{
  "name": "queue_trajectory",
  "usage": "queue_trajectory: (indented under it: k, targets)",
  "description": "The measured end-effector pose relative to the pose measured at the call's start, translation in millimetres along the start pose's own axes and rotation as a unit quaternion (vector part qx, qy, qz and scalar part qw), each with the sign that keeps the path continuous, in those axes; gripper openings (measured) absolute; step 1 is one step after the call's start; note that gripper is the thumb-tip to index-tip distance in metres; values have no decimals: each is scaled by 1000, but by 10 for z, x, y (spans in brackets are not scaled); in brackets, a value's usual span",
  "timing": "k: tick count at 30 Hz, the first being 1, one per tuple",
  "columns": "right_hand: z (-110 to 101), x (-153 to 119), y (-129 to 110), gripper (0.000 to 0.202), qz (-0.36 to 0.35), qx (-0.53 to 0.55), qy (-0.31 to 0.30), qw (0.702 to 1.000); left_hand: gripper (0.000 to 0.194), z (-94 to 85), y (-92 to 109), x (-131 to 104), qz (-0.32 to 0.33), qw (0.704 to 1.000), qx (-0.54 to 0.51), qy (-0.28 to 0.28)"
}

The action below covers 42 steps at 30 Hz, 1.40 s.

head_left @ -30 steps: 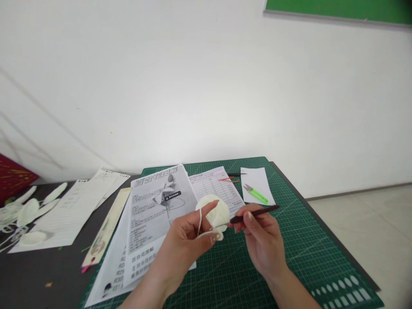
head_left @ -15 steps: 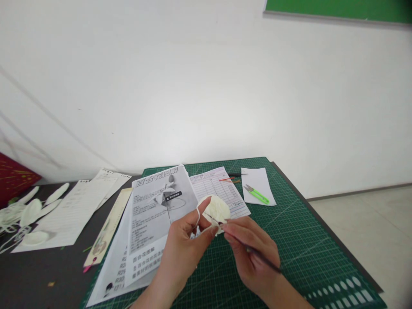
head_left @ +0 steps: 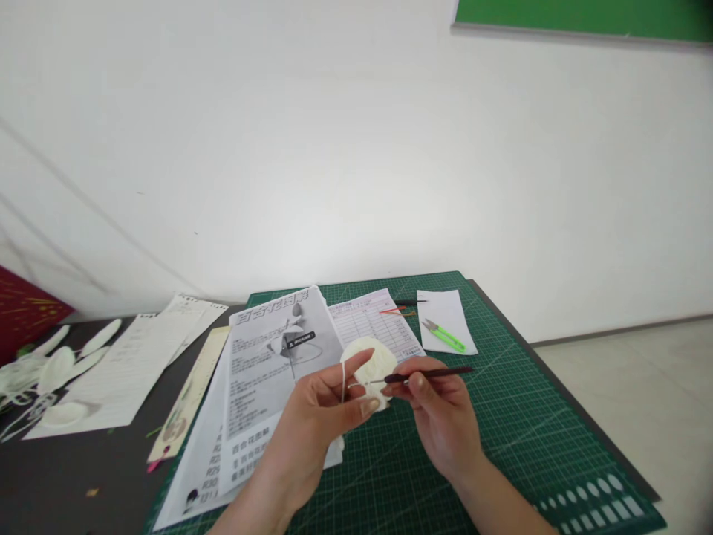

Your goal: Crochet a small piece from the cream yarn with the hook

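My left hand point(head_left: 317, 409) pinches the lower edge of a small cream crochet piece point(head_left: 380, 402), with white yarn point(head_left: 343, 383) looped over its raised index finger. My right hand point(head_left: 443, 416) is closed round a crochet hook point(head_left: 428, 375) with a dark handle, held nearly level. The hook's thin metal tip points left and meets the yarn between the hands. Right behind the fingers is a round cream yarn ball point(head_left: 373, 355).
Printed sheets point(head_left: 267, 386) and a lined form point(head_left: 379, 319) lie on the green cutting mat point(head_left: 535, 431). Green snips point(head_left: 445, 336) rest on white paper point(head_left: 451, 305). At left are a ruler-like strip point(head_left: 192, 394), handwritten sheets point(head_left: 125, 371) and white crocheted petals point(head_left: 59, 369).
The hook has swung from a downward slant to nearly level, its handle end rising. My right hand has turned with it, and my left index finger points more to the right.
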State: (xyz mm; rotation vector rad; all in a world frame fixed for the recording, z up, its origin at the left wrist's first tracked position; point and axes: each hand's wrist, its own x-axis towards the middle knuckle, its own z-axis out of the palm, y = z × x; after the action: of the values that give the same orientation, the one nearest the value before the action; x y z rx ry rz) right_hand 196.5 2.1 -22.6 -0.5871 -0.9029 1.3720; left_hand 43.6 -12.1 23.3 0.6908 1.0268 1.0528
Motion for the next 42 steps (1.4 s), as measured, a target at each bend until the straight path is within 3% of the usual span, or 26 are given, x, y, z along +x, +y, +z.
queue_trajectory:
  k: [4, 9, 19, 27, 31, 37, 42]
  targets:
    - [6, 34, -42, 12, 66, 66, 4, 996, 48, -19, 33, -44, -14, 999, 37, -27]
    - [-6, 50, -147, 14, 54, 49, -19, 997, 42, -12, 90, -95, -15, 996, 84, -36]
    - [-144, 61, -243, 15, -46, -76, -88, 992, 17, 1, 101, -129, -9, 986, 157, -46]
    - [-153, 5, -281, 15, -155, -182, -125, 963, 5, 37, 109, -104, 21, 979, 200, -28]
    - [-132, -42, -343, 15, -209, -290, -163, 919, 7, 54, 115, -88, 30, 970, 241, -13]
    - [-14, -66, -397, 18, -366, -419, -228, 799, 3, 45, 53, -37, 73, 960, 269, 15]
    - [35, -52, -367, 13, -454, -490, -248, 702, 38, 28, 14, -8, 98, 947, 298, 69]
